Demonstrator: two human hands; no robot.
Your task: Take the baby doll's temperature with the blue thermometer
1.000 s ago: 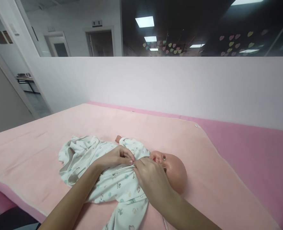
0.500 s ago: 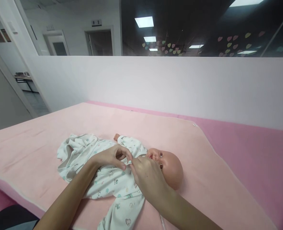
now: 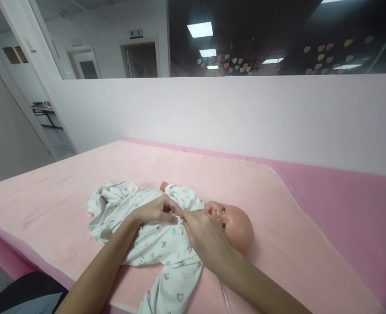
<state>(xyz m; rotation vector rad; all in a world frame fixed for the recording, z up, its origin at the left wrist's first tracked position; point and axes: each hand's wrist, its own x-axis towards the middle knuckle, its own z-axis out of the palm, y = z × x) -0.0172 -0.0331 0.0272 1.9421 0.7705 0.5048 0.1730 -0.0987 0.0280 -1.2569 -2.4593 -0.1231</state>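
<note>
A baby doll point(image 3: 237, 224) lies on its back with its head to the right, wearing a white printed romper point(image 3: 162, 248). Over the romper's chest, my left hand point(image 3: 162, 210) has its fingers closed on the front edge of the cloth. My right hand point(image 3: 204, 231) meets it there, thumb and fingers pinching the same edge near the doll's neck. The fingertips of both hands touch or nearly touch; a small bit of cloth shows between them. One doll hand point(image 3: 163, 186) sticks out of the far sleeve. The near sleeve point(image 3: 173, 288) hangs toward me, and no doll hand shows there.
A peach-coloured pad point(image 3: 297, 257) covers the pink table point(image 3: 353, 200). Behind it rises a white wall point(image 3: 232, 117) with dark glass above. Close to my right forearm lies a thin clear tube or strip point(image 3: 225, 298), partly hidden.
The view has shifted slightly, so everything sits a little further right. My left fingers and thumb have drawn closer together at the romper's edge; my right hand stays in its pinch.
</note>
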